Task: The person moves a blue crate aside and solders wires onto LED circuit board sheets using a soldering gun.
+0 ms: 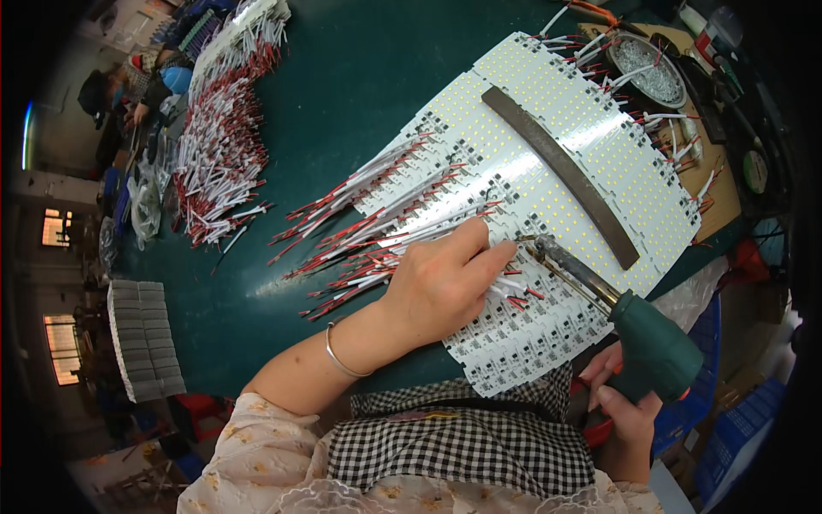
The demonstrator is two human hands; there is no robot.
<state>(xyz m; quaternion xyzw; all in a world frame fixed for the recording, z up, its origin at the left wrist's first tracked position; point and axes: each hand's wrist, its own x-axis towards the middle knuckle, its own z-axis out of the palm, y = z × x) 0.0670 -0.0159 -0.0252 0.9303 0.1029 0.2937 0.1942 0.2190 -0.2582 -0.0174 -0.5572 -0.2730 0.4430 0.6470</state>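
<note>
Left fingers (495, 260) press together over the white boards (548, 201), on what I can't tell, and if the green soldering gun (661, 343) gripped by right fingers (606, 361) slips above those boards, its tip could burn skin.

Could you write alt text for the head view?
A person's right hand holds a green soldering gun, its tip close to the left hand, above white LED boards. A dark bar lies across the boards; red and white wires are heaped at upper left.
</note>
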